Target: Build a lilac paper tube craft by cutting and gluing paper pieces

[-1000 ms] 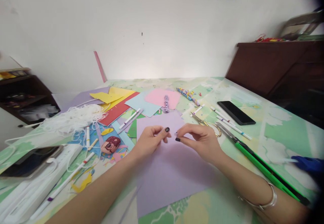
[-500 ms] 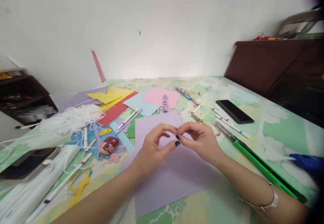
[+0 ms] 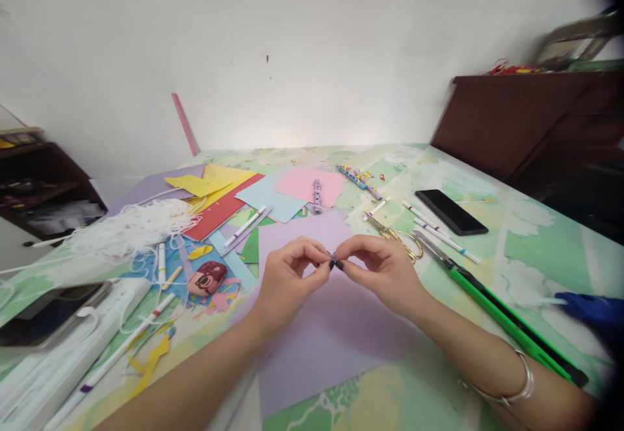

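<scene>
My left hand [image 3: 296,276] and my right hand [image 3: 377,267] meet fingertip to fingertip above a sheet of purple paper [image 3: 324,359]. Both are closed in a pinch, thumb against forefinger. Between the fingertips is something tiny and pale, mostly hidden, that I cannot make out. Just right of my right hand lie gold-handled scissors [image 3: 408,246]. Beyond my hands, a rolled purple paper piece [image 3: 318,195] with small shapes on it lies on pink paper [image 3: 305,182].
On the right are a green box cutter [image 3: 502,317], a black phone [image 3: 451,212] and several white markers [image 3: 451,242]. To the left lie white string [image 3: 136,226], a dark red and pink rounded item [image 3: 208,279], paper scraps, another phone [image 3: 49,317] and a white power strip [image 3: 92,333].
My left thumb has closed up against its forefinger, and my fingertips have come together a little lower and further left. The view has shifted slightly.
</scene>
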`<state>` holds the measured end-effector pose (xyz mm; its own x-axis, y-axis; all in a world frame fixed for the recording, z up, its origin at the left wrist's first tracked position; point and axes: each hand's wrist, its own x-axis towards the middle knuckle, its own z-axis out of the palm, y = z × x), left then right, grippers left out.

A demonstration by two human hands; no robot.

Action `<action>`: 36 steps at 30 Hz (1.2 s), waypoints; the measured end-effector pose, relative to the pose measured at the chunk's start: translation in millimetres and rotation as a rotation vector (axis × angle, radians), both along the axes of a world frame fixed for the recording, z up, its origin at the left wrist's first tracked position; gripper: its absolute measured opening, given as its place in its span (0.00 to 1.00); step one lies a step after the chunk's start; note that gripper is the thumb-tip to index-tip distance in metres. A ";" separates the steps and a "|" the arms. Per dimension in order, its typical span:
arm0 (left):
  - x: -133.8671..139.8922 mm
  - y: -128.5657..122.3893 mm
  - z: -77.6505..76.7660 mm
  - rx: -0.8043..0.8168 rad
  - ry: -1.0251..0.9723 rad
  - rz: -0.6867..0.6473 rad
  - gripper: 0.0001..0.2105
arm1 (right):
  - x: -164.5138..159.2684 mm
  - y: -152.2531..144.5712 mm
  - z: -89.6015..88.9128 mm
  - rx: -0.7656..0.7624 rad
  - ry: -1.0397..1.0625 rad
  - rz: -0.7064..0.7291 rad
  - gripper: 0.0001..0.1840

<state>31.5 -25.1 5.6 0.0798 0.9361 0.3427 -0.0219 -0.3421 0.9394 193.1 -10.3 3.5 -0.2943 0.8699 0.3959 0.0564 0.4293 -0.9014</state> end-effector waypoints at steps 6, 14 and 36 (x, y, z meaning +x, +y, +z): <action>-1.1 0.9 -1.1 -0.029 0.001 -0.010 0.04 | -1.1 -0.5 -1.8 -0.024 0.012 -0.027 0.04; -1.3 2.0 -0.1 -0.077 -0.026 0.006 0.05 | -1.5 -0.8 -3.8 -0.001 0.049 -0.051 0.05; -4.4 5.6 -0.7 -0.081 -0.039 -0.064 0.05 | -2.5 -4.1 -0.5 -0.042 0.064 -0.072 0.06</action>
